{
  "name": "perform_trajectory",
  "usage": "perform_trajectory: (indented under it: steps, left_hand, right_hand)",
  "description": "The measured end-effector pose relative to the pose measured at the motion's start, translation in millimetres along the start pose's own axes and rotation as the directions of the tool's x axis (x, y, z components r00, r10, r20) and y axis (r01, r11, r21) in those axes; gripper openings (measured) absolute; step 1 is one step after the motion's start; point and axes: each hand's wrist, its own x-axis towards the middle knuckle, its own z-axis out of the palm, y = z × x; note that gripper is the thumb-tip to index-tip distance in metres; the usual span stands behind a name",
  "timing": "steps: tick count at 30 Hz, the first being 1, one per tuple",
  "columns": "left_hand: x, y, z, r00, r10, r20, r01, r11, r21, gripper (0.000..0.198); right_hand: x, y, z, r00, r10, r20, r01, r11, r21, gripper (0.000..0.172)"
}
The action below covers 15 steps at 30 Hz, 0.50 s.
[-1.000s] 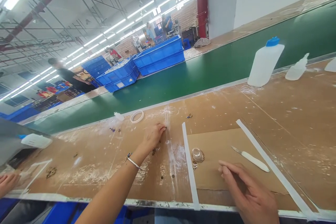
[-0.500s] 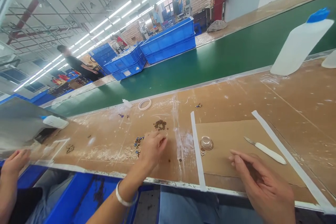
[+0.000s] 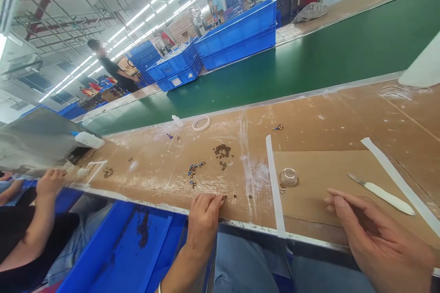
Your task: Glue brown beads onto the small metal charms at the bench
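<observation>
My left hand (image 3: 204, 217) rests at the bench's front edge, fingers closed together. At its fingertips is a small round brown piece (image 3: 225, 197), lying in a row with a second brown piece (image 3: 235, 196) and a third (image 3: 250, 197). Beyond that hand lie a pile of similar brown pieces (image 3: 222, 150) and a cluster of blue-and-gold metal parts (image 3: 193, 170). Over the cardboard sheet (image 3: 316, 169), my right hand (image 3: 381, 233) has thumb and fingertips pinched; what they hold, if anything, is hidden. Near it are a clear round dish (image 3: 288, 177) and a white-handled knife (image 3: 385, 196).
White tape strips (image 3: 276, 187) border the cardboard. A tape ring (image 3: 201, 123) and a small white bottle (image 3: 177, 121) lie at the back. Behind runs a green conveyor belt (image 3: 233, 87) with blue crates (image 3: 237, 39) beyond. A co-worker's hand (image 3: 50, 182) rests at left.
My left hand has drawn back from the brown pile to the bench edge, and a third brown piece shows in the row. The right hand keeps its pinch. The camera view has shifted.
</observation>
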Motion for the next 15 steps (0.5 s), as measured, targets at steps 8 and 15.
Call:
perform_trajectory:
  steps: [8, 15]
  left_hand:
    - [-11.7, 4.0, -5.3, 0.998, -0.055, 0.027, 0.056, 0.998, -0.023, 0.015]
    - [-6.5, 9.2, -1.6, 0.995, -0.102, 0.023, 0.103, 0.994, -0.042, 0.015]
  right_hand:
    - [-6.4, 7.4, 4.4, 0.996, 0.092, 0.015, -0.093, 0.993, 0.070, 0.033]
    - [-6.6, 2.1, 6.3, 0.997, 0.079, 0.002, -0.079, 0.994, 0.074, 0.025]
